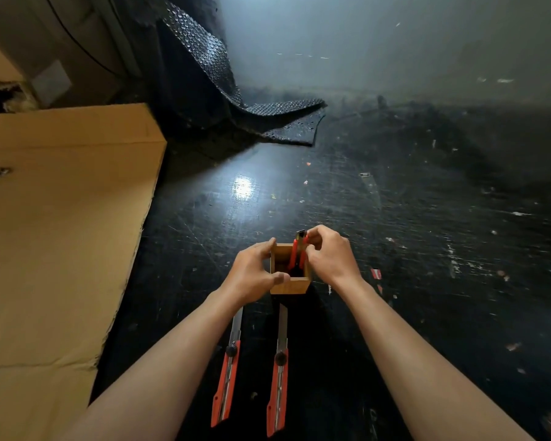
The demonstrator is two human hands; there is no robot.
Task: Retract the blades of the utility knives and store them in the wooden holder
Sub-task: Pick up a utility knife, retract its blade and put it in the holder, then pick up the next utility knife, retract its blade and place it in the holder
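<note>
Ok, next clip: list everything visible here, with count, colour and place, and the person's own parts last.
wooden holder: one, light brown, centre of the floor, between the hands.
knife in holder: one, red, standing tilted inside.
knives on floor: two, red, near the camera, blades extended toward the holder; second one.
cardboard sheet: one, tan, left.
bubble wrap: one, dark, draped at the back.
floor: black, scuffed, littered with scraps.
left hand: grips the holder's left side.
right hand: fingers pinch the stored knife's top.
</note>
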